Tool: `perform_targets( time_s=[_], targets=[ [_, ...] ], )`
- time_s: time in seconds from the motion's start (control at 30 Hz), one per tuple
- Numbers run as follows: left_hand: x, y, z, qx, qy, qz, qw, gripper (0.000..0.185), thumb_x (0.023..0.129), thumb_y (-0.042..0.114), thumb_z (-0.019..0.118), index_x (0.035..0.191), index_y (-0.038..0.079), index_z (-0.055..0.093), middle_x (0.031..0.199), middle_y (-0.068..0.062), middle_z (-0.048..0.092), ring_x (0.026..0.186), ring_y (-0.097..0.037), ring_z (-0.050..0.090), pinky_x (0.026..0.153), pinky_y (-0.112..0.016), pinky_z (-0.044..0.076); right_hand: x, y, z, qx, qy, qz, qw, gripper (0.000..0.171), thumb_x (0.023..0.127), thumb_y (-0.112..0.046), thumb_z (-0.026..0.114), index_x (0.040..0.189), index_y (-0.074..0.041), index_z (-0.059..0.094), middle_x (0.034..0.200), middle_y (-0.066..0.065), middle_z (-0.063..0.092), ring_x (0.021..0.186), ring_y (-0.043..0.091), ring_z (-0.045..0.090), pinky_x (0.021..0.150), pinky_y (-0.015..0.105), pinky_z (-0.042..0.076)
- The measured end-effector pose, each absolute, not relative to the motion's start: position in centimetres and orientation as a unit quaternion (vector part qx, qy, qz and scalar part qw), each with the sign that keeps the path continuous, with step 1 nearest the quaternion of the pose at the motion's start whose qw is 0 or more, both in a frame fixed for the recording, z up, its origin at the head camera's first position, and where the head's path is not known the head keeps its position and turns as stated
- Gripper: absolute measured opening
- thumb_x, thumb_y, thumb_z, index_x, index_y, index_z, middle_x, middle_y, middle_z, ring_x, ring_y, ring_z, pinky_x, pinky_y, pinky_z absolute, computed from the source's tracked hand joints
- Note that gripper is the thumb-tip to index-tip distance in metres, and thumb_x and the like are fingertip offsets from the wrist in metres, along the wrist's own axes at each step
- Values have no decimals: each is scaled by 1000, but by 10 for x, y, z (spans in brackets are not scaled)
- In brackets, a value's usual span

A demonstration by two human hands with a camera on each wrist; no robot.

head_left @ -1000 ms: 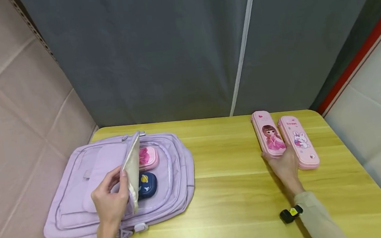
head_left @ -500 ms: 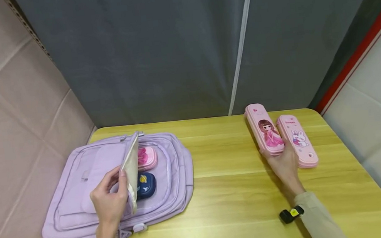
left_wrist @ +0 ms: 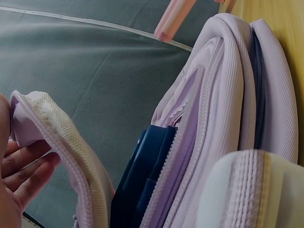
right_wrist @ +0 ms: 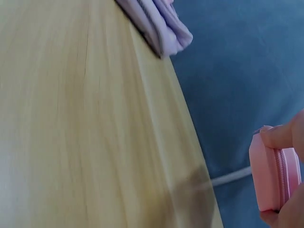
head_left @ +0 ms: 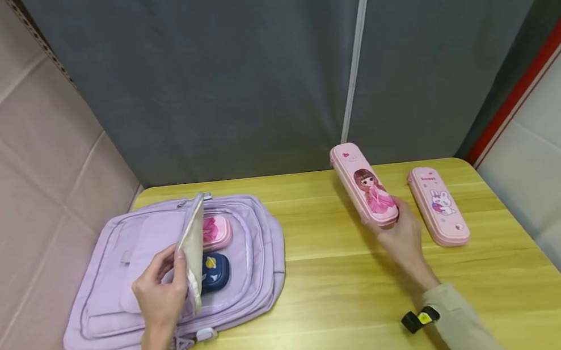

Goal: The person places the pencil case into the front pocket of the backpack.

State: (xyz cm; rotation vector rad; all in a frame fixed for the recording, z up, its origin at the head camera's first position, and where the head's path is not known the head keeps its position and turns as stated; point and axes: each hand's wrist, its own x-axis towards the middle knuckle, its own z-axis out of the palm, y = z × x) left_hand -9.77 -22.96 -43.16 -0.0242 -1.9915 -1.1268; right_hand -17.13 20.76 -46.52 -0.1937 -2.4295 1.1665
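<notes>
A lilac backpack (head_left: 114,298) lies on the table at the left, its front pocket unzipped. My left hand (head_left: 161,290) pinches the edge of the pocket flap (head_left: 197,258) and holds it raised. Inside the pocket sit a pink case (head_left: 218,231) and a dark blue case (head_left: 216,272), both partly hidden by the flap; the blue case (left_wrist: 142,175) also shows in the left wrist view. My right hand (head_left: 400,236) grips the near end of a pink pencil case (head_left: 364,186) with a doll picture, tilted above the table. Its zipped side (right_wrist: 273,173) shows in the right wrist view.
Another pink pencil case (head_left: 439,207) with a rabbit picture lies on the right of the wooden table (head_left: 324,296). A grey curtain (head_left: 229,77) hangs behind the table's far edge. Pale walls stand at both sides.
My right hand has lifted the doll pencil case and carried it left, away from the rabbit one. My left hand stays on the flap.
</notes>
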Motion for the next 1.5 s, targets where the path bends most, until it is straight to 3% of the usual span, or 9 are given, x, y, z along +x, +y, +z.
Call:
perform_targets(
  time_s=[0.2,0.37,0.5,0.6,0.67,1.13,1.5],
  targets=[
    [-97,-231,-430,-2,-788,-459,410,16,89,-4,69,103,-10,74,86,-27,74,80,17,64,80,-5,57,-170,186,-456,-14,-873,426,236,78,72,-20,91,135,9,53,128,31,63,117,46,61,103,57,50],
    [-100,-229,-427,6,-777,-491,394,15,90,-5,69,103,-8,75,88,-26,74,79,13,67,80,-8,58,-169,169,-450,4,-871,443,213,81,72,-20,92,138,7,52,130,28,63,117,41,62,101,54,52],
    [-104,-228,-424,26,-771,-509,382,15,90,-3,70,103,-6,76,87,2,76,78,12,67,77,-7,58,-167,158,-446,19,-870,454,190,83,72,-21,93,139,6,51,133,26,63,116,37,63,99,51,54],
    [-106,-230,-421,44,-771,-508,382,15,90,-1,71,103,-5,77,86,25,69,77,13,67,74,-5,57,-164,149,-442,43,-870,457,181,85,71,-21,93,140,5,51,133,25,63,113,36,64,96,49,56],
    [-106,-231,-420,52,-770,-508,383,14,90,-1,71,102,-5,77,85,32,67,77,14,67,73,-4,56,-163,142,-441,63,-869,458,177,86,70,-21,94,140,5,51,133,24,63,113,35,63,96,49,57],
    [-106,-236,-411,53,-755,-524,390,15,91,-1,70,103,-6,77,85,31,68,76,12,68,70,-5,57,-153,110,-440,175,-862,465,98,84,69,-23,95,138,0,54,132,18,66,119,32,64,107,50,54],
    [-105,-241,-401,48,-747,-539,386,16,92,-1,69,105,-9,75,87,31,69,78,11,69,71,-6,57,-149,95,-443,259,-850,458,19,83,71,-27,93,140,-3,52,133,11,65,120,25,64,105,43,56]
  ],
)
